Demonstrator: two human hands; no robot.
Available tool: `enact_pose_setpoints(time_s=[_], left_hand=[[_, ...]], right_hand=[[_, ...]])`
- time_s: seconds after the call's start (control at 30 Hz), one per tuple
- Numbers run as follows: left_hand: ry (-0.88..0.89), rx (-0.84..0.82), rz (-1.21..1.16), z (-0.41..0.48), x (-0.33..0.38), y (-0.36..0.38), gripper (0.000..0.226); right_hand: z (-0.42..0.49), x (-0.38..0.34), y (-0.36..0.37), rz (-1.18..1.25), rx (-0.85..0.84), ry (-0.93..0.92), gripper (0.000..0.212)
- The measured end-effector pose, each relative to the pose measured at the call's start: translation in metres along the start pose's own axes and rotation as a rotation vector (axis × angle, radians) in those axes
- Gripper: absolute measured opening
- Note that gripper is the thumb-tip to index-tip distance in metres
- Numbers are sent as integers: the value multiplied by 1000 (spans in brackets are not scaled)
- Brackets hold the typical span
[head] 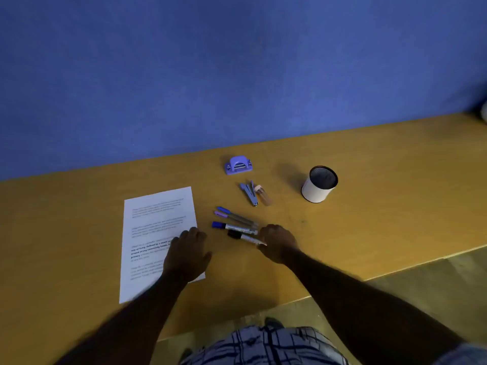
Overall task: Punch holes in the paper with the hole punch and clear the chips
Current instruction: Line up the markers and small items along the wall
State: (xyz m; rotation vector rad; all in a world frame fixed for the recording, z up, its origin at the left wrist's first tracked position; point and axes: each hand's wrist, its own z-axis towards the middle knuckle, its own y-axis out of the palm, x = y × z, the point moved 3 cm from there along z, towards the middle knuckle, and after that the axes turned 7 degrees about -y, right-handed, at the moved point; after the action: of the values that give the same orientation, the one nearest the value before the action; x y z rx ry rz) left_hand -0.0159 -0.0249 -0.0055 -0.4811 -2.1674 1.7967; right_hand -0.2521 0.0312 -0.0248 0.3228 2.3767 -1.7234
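Head view: left hand (187, 255) lies flat and open on the white printed paper sheet (155, 233), centre-left; right hand (278, 243) curls at the black-capped marker (246, 237), grasp unclear. Lilac plastic hole punch (238, 165) sits untouched above centre; fetching it looks next

The paper (158, 233) carries printed paragraphs — too blurred to read. The markers' (237, 227) labels are equally illegible — nothing else bears text
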Motion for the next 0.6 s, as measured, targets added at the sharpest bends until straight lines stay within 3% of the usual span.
enact_pose_setpoints(time_s=[0.2,0.33,0.4,0.53,0.6], left_hand=[[13,-49,-43,1,16,-1,36],[-249,-140,-286,0,49,12,33],[-336,-193,-545,6,51,17,30],[-576,-154,-1238,13,74,15,33],[-651,-92,-1388,16,86,13,32]], right_hand=[[-4,-2,0,13,-15,-10,41],[7,20,9,84,-87,-215,28],[5,9,5,242,-55,-226,16],[6,-2,5,486,9,-215,26],[8,-4,3,488,-2,-260,29]])
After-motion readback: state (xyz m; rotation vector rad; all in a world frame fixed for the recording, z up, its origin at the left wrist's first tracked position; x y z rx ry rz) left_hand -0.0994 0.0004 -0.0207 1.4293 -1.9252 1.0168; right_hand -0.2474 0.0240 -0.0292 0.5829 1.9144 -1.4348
